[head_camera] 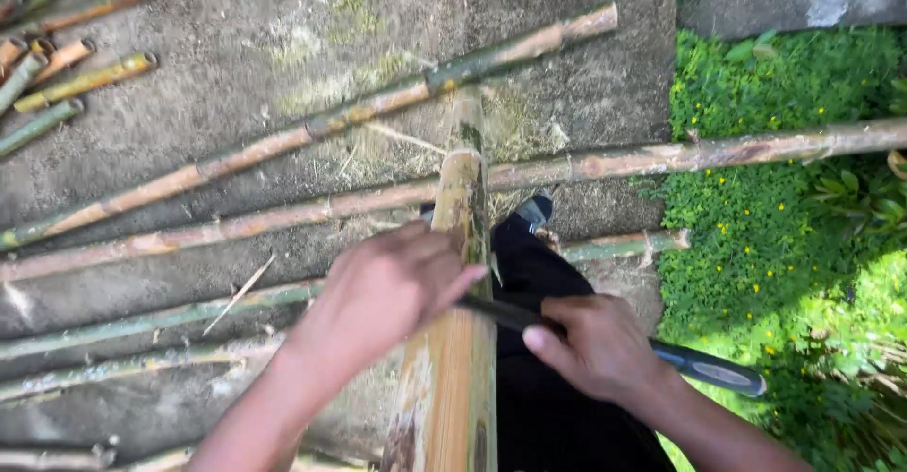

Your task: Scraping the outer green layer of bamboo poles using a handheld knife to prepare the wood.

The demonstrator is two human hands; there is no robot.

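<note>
Left hand (383, 288): my fingers are wrapped tight around the thick tan split bamboo pole (453, 340), gripping its left side.
Right hand (590, 344): my fingers are clamped on the dark long-bladed knife with a black and grey handle (704, 368); the thumb points toward the pole.
Blade: it meets the pole just under my left fingers.
Pole position: it runs up the middle of view, over my dark trouser leg (529, 274).
Ground: thin green-brown bamboo stems (312, 132) lie across the grey concrete slab (236, 47); a green weed patch with yellow flowers (775, 188) is to the right.

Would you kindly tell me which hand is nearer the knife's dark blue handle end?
Right. The right hand grips the blade tool, just up-left of its dark blue handle end; the left hand holds the thick bamboo pole, farther left.
</note>
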